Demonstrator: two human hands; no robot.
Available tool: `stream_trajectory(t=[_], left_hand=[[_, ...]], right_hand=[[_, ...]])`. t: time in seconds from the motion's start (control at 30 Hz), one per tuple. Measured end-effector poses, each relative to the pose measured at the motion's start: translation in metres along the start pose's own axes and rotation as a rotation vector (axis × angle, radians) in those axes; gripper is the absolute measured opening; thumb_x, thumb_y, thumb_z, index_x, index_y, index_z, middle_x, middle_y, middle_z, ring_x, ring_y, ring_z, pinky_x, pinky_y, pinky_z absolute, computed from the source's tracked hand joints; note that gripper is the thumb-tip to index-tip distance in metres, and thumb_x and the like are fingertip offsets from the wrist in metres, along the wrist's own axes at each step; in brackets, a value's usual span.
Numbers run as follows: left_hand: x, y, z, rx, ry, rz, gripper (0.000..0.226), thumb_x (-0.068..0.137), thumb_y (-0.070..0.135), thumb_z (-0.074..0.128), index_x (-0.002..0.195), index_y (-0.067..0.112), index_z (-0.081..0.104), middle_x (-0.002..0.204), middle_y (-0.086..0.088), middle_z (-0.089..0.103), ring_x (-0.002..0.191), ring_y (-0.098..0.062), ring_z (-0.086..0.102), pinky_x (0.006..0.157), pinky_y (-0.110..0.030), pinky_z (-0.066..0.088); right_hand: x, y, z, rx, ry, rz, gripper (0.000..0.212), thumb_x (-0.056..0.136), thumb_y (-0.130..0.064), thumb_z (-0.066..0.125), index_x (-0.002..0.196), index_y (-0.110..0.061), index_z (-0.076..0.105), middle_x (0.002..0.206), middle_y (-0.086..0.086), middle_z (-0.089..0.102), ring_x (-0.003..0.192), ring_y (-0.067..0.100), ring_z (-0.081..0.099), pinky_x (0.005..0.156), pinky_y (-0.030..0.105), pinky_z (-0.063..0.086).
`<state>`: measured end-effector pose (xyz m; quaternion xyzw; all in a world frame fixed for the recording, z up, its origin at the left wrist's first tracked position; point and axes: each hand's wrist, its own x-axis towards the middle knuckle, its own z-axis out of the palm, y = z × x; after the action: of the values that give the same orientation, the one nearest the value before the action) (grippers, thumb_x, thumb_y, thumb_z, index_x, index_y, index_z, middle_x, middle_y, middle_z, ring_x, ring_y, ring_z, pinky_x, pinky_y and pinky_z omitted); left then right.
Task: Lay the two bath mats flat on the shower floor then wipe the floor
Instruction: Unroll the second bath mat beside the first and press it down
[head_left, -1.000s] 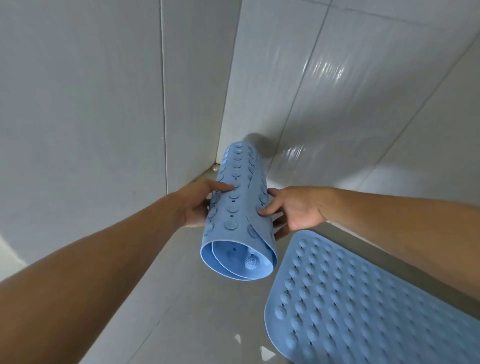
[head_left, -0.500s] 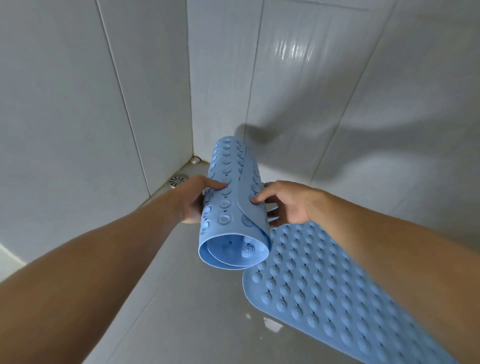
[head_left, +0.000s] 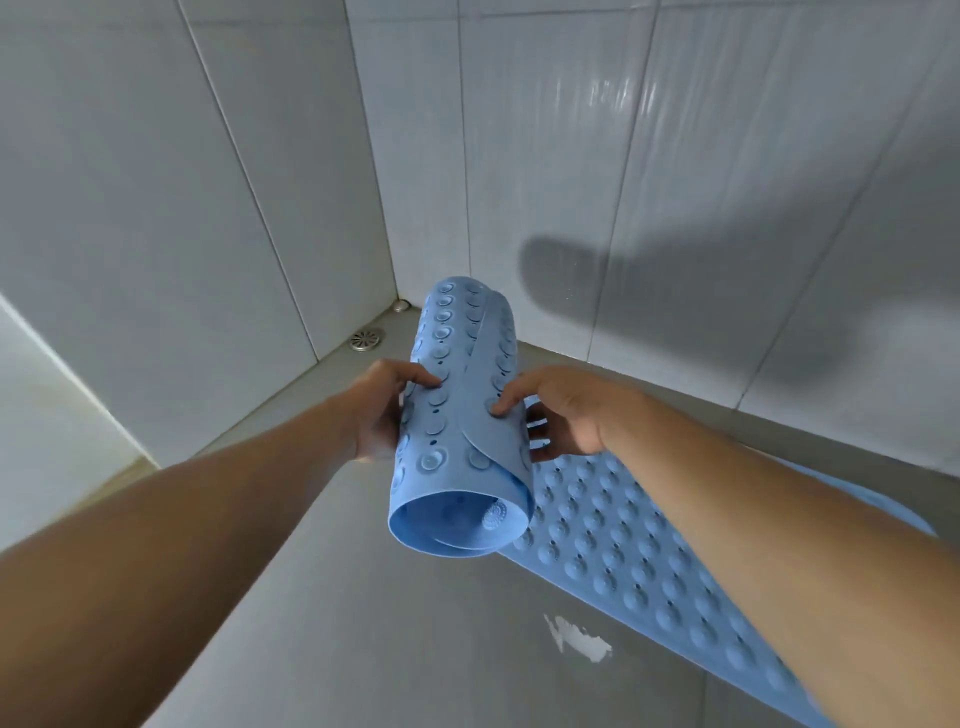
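Note:
A light-blue rubber bath mat rolled into a tube (head_left: 460, 415) is held in the air above the grey shower floor (head_left: 363, 597), its open end toward me and its suction cups on the outside. My left hand (head_left: 382, 408) grips its left side. My right hand (head_left: 558, 410) holds the right side, with the thumb pressed on the loose outer flap. A second blue bath mat (head_left: 639, 566) with raised bumps lies flat on the floor at the right, partly hidden under my right forearm and the roll.
White tiled walls meet in the corner behind the roll. A round metal floor drain (head_left: 366, 340) sits by the left wall, and a small metal fitting (head_left: 400, 305) is in the corner. A white scuffed patch (head_left: 576, 636) marks the floor near the flat mat.
My view has swung left and pulled back, so the drain and more floor show. Both hands keep the same grip on the rolled mat, which stays rolled.

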<state>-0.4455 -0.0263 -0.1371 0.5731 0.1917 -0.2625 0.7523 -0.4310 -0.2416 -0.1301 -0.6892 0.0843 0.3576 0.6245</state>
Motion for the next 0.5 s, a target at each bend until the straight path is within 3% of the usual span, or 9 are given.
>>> stream_trajectory(t=[0.13, 0.27, 0.43, 0.5], left_hand=[[-0.026, -0.024, 0.029, 0.016, 0.041, 0.0, 0.061, 0.071, 0.008, 0.065, 0.131, 0.01, 0.055, 0.124, -0.017, 0.068, 0.107, -0.04, 0.068, 0.094, -0.056, 0.052], [-0.058, -0.037, 0.048, 0.102, 0.133, 0.032, 0.067, 0.067, 0.009, 0.073, 0.132, 0.015, 0.059, 0.13, -0.014, 0.062, 0.113, -0.038, 0.066, 0.099, -0.061, 0.049], [-0.087, -0.067, 0.058, 0.119, 0.153, -0.016, 0.07, 0.064, 0.005, 0.071, 0.132, 0.009, 0.057, 0.14, -0.018, 0.057, 0.119, -0.04, 0.063, 0.097, -0.058, 0.051], [-0.091, -0.087, 0.057, 0.123, 0.141, -0.032, 0.073, 0.061, 0.004, 0.071, 0.133, 0.007, 0.057, 0.132, -0.018, 0.059, 0.11, -0.04, 0.066, 0.093, -0.054, 0.054]], right_hand=[[-0.032, 0.023, -0.022, 0.002, -0.084, 0.004, 0.049, 0.077, -0.004, 0.067, 0.125, -0.007, 0.06, 0.112, 0.019, 0.06, 0.089, 0.034, 0.063, 0.072, 0.04, 0.057], [-0.059, 0.04, -0.027, 0.089, -0.107, -0.006, 0.036, 0.073, -0.007, 0.059, 0.109, -0.01, 0.062, 0.102, 0.019, 0.06, 0.083, 0.036, 0.062, 0.08, 0.046, 0.056], [-0.086, 0.063, -0.022, 0.08, -0.065, 0.046, 0.051, 0.085, -0.035, 0.067, 0.131, -0.016, 0.055, 0.117, 0.022, 0.063, 0.096, 0.041, 0.068, 0.08, 0.056, 0.057], [-0.091, 0.081, -0.017, 0.063, -0.054, 0.07, 0.058, 0.087, -0.039, 0.069, 0.137, -0.017, 0.05, 0.122, 0.023, 0.06, 0.101, 0.043, 0.067, 0.081, 0.059, 0.057]])
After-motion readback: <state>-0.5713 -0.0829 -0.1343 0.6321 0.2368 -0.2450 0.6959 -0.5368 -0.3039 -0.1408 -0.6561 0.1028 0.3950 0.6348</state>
